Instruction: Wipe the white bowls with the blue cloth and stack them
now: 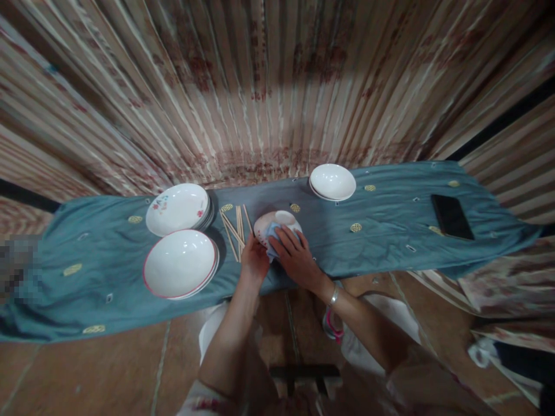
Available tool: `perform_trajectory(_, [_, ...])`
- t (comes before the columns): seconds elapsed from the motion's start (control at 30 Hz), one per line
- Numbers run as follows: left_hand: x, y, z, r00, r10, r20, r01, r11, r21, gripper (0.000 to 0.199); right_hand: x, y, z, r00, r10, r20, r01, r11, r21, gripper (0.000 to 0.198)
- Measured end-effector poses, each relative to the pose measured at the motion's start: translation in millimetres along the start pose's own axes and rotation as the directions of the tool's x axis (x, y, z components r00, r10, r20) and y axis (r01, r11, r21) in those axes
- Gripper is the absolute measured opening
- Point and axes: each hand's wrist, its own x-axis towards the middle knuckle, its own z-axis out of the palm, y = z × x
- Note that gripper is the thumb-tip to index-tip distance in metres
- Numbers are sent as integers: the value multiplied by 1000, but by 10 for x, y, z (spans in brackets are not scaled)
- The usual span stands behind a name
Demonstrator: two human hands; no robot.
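Observation:
A small white bowl with reddish marks is between my hands, over the middle of the cloth-covered table. My left hand is closed on its near left edge, with the fingertips partly hidden. Pressed against the bowl is a folded light-blue cloth, held under the bent fingers of my right hand. Several wooden chopsticks lie just left of the bowl, some of them crossed.
At left stand a stack of flower-patterned plates and, nearer me, stacked red-rimmed bowls. White bowls sit at the back right. A dark phone-like slab lies far right on the green tablecloth. Curtains hang behind.

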Motion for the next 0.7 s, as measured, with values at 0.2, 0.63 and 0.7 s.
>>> perform_trajectory(0.2, [96,-53,71,996,61,-65,-67,993,-97,42,-68,91,-2,999,48,11,-48,998,30,56])
perform_trajectory(0.63, [62,-12,121,985,77,-154,-99,985,-141,39,-165,199,103,961,270,-65,-232,910,344,67])
perform_trajectory(0.7, [63,-7,120,984,77,-161,-101,985,-143,41,-175,197,131,940,337,-55,-289,873,394,66])
